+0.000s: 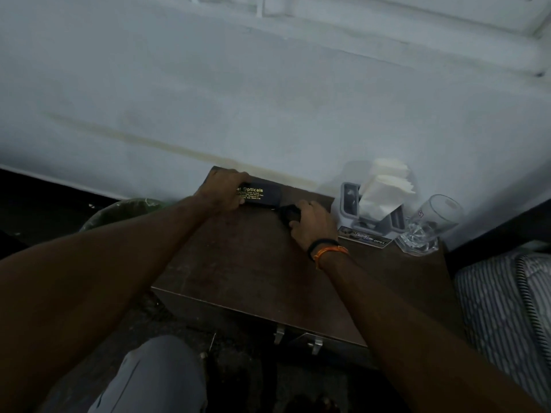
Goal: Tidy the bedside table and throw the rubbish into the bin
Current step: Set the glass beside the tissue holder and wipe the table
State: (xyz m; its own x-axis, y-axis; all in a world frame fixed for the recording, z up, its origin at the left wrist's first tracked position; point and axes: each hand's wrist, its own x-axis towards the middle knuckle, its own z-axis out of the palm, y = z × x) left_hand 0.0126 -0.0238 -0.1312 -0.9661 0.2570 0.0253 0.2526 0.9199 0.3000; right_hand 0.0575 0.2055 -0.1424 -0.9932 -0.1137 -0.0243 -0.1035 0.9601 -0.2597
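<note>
The black spectacle case point(262, 195), lettered in gold, lies at the far edge of the table point(253, 263) against the wall, and everything else is best placed from it. The left hand point(222, 190) is closed around the case's left end, fingers curled over its top. Just right of the case, the right hand point(310, 222) is closed on a small dark object point(288, 213) that touches or nearly touches the case's right end; what it is cannot be told. Further right of the case stands a grey holder point(351, 204) stuffed with white napkins point(384, 186), and beyond that a clear glass mug point(429, 225). Left of the case, below table level, a green-lined bin point(125, 210) sits on the floor.

The step in hand looks like straightening the kept things at the back of the table. Next, probably, the dark object needs judging: set it neatly beside the case, or, if rubbish, carry it leftward past the case and drop it in the bin.
</note>
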